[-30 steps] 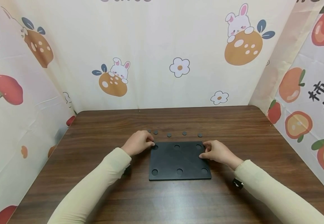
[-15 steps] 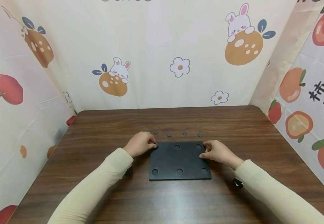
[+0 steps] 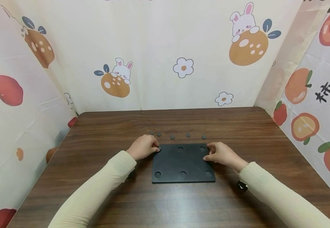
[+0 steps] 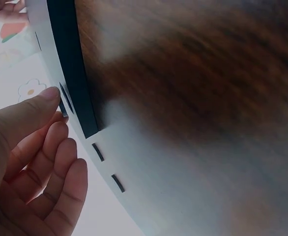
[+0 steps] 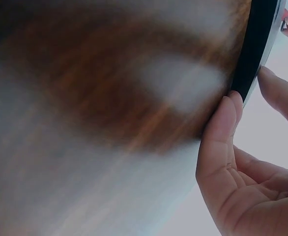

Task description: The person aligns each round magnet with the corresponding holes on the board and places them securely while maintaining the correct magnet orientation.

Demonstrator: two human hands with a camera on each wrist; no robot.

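Left of centre, my left hand (image 3: 143,147) pinches a small round black disc (image 4: 63,109) at the corner of a flat rectangular black board (image 3: 182,163), mid-frame; five dark discs (image 3: 172,137) dot the brown wooden desk (image 3: 170,202) beyond; right of centre, my right hand (image 3: 221,154) grips the board's edge.

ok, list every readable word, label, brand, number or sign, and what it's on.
"柿": white fruit-printed fabric, right side.
"柿": same fabric, clipped at the right edge.
Cream bunny-printed fabric, back: marks cut by top edge, unreadable.
Black right-wrist device: pale mark, too small to read.
Black rectangular board, dark round discs: none visible.
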